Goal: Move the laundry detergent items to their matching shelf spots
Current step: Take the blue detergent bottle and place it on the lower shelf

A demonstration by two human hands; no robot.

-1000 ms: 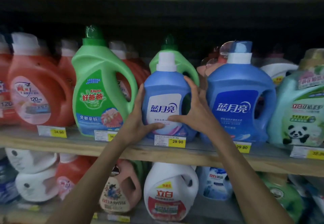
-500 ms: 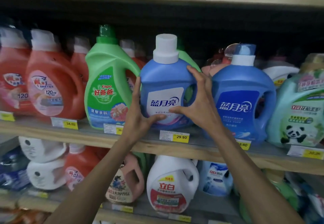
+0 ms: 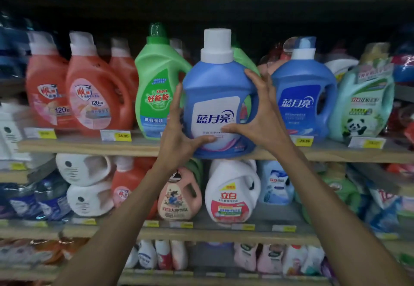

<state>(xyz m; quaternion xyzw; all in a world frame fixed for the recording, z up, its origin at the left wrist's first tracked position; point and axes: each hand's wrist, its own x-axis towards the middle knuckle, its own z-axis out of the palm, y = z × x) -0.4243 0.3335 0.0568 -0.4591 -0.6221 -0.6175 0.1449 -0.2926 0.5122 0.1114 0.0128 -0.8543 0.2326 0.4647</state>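
The blue detergent bottle (image 3: 215,88) sits at the centre of the frame, upright, its long axis vertical and its white cap pointing up. Its white label faces the camera and its handle lies toward the right of the frame. The left hand (image 3: 179,133) grips its left side, thumb across the lower front. The right hand (image 3: 262,115) holds the handle side, fingers over the shoulder and thumb on the label. The bottle's base overlaps the front edge of the wooden shelf (image 3: 89,145); whether it rests there I cannot tell.

Just left of it stands a green bottle (image 3: 156,88), and further left are orange-red bottles (image 3: 96,97). Just right is a second blue bottle (image 3: 302,97) of the same brand, then a teal panda bottle (image 3: 363,102). Yellow price tags (image 3: 116,135) line the shelf edge. On the shelf below, in the lower centre, stand a white bottle (image 3: 230,193) and a pink bottle (image 3: 179,196).
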